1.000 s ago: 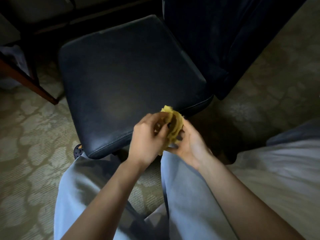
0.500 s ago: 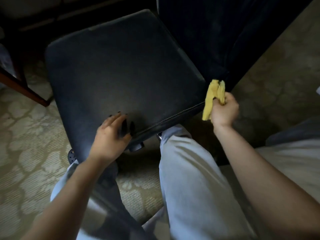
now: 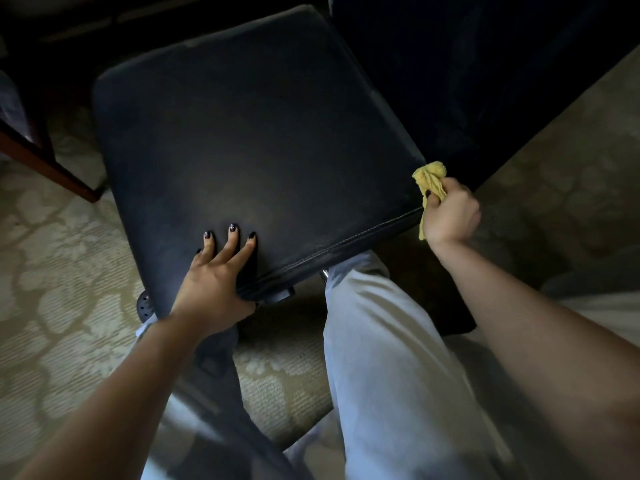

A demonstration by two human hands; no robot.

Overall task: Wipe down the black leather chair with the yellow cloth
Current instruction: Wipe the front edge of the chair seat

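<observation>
The black leather chair seat (image 3: pixel 256 140) fills the upper middle of the head view, its stitched front edge facing me. My left hand (image 3: pixel 216 282) grips that front edge near the left corner, fingers spread flat on the leather and thumb under the rim. My right hand (image 3: pixel 450 213) holds the bunched yellow cloth (image 3: pixel 431 176) against the seat's right front corner, with a strip of cloth hanging below the fist. The chair's dark backrest (image 3: pixel 467 71) rises at the upper right.
My legs in light trousers (image 3: pixel 388 358) reach under the seat's front. Patterned beige carpet (image 3: pixel 52 271) lies all round. A reddish wooden furniture leg (image 3: pixel 45 164) slants at the left. A chair caster (image 3: pixel 144 304) shows under the seat's left corner. White bedding (image 3: pixel 602 310) sits at the right.
One second ago both hands held the cloth together. My left hand let go and took the seat's front edge; my right hand carried the cloth to the right front corner.
</observation>
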